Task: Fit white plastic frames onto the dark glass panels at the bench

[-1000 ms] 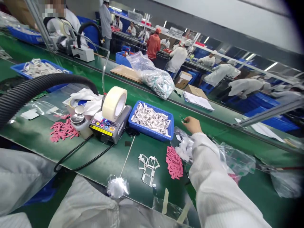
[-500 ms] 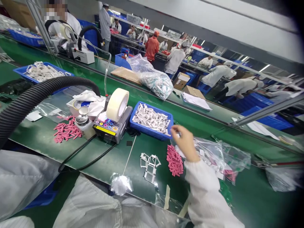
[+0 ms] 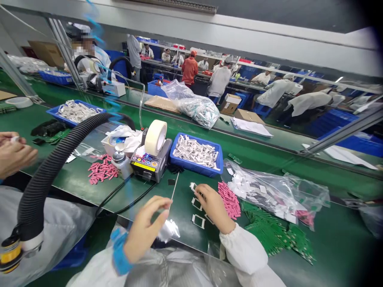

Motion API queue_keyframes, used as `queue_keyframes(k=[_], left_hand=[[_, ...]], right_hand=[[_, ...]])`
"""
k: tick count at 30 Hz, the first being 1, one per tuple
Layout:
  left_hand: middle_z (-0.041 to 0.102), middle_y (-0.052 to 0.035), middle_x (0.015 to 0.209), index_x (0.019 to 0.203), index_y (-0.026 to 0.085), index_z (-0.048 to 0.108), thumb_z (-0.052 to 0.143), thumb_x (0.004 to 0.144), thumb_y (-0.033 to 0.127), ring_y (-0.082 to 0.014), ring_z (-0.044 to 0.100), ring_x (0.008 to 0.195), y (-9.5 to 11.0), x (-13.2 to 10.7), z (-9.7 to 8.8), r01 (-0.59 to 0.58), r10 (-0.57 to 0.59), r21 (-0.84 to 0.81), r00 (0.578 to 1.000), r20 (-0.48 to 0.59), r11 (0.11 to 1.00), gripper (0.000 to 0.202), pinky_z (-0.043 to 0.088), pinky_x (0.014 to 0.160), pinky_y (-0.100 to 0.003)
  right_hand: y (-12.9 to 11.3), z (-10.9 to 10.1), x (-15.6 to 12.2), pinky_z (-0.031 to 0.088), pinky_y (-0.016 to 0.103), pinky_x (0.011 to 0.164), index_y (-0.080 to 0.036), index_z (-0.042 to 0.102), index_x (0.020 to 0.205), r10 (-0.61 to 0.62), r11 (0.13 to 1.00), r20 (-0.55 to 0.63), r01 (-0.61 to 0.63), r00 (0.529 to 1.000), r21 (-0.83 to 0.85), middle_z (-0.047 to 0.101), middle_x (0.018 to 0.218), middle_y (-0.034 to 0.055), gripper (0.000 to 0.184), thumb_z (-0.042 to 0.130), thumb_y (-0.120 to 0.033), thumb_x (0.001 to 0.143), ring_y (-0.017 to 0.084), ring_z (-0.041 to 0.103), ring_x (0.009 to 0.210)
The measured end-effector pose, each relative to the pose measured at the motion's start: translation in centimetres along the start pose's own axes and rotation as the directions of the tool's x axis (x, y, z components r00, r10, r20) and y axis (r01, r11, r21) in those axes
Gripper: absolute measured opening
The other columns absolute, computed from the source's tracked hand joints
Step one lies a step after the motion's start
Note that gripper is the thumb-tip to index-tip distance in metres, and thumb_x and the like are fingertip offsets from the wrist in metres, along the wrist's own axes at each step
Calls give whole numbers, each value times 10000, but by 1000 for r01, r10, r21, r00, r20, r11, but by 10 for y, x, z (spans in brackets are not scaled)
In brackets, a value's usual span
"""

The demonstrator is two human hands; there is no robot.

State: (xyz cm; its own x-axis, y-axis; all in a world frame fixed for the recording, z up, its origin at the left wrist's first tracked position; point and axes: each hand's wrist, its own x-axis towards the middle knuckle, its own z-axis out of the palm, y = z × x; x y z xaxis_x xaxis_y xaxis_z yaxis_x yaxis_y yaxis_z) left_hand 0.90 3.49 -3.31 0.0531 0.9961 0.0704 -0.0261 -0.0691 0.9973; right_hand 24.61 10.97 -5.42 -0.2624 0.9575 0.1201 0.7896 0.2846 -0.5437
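My right hand (image 3: 214, 205) lies over a few small white frames (image 3: 198, 220) on the green belt. Its fingertips are curled on one small white frame (image 3: 193, 186). My left hand (image 3: 146, 227) is raised near the belt's front edge. Thumb and forefinger are pinched at a thin white stick (image 3: 175, 184), which ends in a white wad (image 3: 170, 231) below the hand. A pile of pink pieces (image 3: 229, 199) sits just right of my right hand.
Behind stand a blue tray of white frames (image 3: 220, 159) and a tape dispenser (image 3: 151, 163) carrying a tape roll (image 3: 156, 136). A plastic bag (image 3: 269, 191) and green boards (image 3: 272, 233) lie to the right. A black hose (image 3: 60, 159) and a co-worker's hands (image 3: 14, 153) are on the left.
My right hand has drawn back from the far side near the bag to the white frames and closed on one. My left hand has come into view at the stick.
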Motion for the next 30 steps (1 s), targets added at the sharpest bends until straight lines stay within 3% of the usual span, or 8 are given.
queue_keyframes(k=[3, 7, 12, 16, 18, 24, 27, 30], left_hand=[[606, -73, 1055, 1072, 249, 659, 671, 716, 296, -206, 569, 966, -25, 18, 19, 117, -114, -201, 993, 29, 973, 358, 441, 879, -339], [646, -95, 949, 819, 170, 733, 707, 672, 341, -224, 593, 895, -41, 14, 21, 172, -171, -356, 985, 36, 919, 227, 483, 782, -323], [688, -60, 917, 757, 192, 713, 702, 659, 445, -188, 629, 861, -42, -5, -6, 171, -270, -533, 956, -114, 829, 272, 507, 797, -317], [718, -85, 950, 741, 166, 702, 765, 603, 386, -227, 643, 950, -59, -24, -40, 235, -437, -706, 892, -117, 668, 267, 520, 856, -359], [733, -71, 881, 693, 159, 689, 805, 559, 291, -214, 674, 859, -75, -39, -61, 275, -586, -812, 804, -99, 515, 222, 567, 746, -302], [725, -18, 653, 649, 254, 669, 677, 715, 336, -155, 678, 592, -108, -92, -132, 182, -700, -886, 687, -195, 426, 106, 513, 396, -157], [732, 3, 691, 821, 294, 685, 509, 846, 344, -133, 689, 635, -102, -108, -165, 69, -713, -908, 645, -275, 413, 185, 531, 446, -131], [730, -13, 804, 1074, 246, 629, 417, 897, 191, -121, 695, 773, -92, -112, -186, -48, -682, -890, 624, -382, 454, 281, 556, 598, -121]], right_hand=[[-31, -1, -14, 464, 262, 676, -197, 486, 878, -52, 981, 94, 33, 994, 194, 613, 824, 21, 146, 405, -314, 911, 140, 596, 741], [-73, 18, -34, 500, 230, 621, -196, 406, 919, -213, 787, 313, -27, 925, 616, 613, 849, 21, 239, 316, -416, 942, 115, 617, 724], [-82, 36, -4, 477, 253, 723, -176, 525, 930, -44, 971, 298, -29, 954, 237, 636, 870, 34, 198, 357, -281, 944, 129, 616, 794], [-65, 48, 52, 406, 385, 885, -159, 571, 1067, 101, 995, 186, -103, 977, 4, 549, 1125, 127, 233, 542, -156, 836, 243, 509, 1065], [-57, 51, 71, 413, 413, 884, -156, 578, 1052, 143, 989, 183, -132, 973, -71, 534, 1146, 108, 234, 583, -181, 820, 240, 498, 1069], [-76, 41, 59, 438, 339, 755, -146, 610, 789, 75, 995, 322, -92, 944, 39, 595, 806, 37, 78, 632, -95, 733, 192, 569, 846], [-119, 52, 39, 440, 261, 653, -201, 631, 890, -105, 954, 504, -56, 857, 294, 581, 727, -11, 236, 636, -70, 694, 137, 573, 688], [-178, 93, 23, 442, 204, 530, -196, 635, 887, -267, 837, 677, -184, 686, 516, 554, 671, -44, 169, 641, -159, 722, 87, 573, 543]])
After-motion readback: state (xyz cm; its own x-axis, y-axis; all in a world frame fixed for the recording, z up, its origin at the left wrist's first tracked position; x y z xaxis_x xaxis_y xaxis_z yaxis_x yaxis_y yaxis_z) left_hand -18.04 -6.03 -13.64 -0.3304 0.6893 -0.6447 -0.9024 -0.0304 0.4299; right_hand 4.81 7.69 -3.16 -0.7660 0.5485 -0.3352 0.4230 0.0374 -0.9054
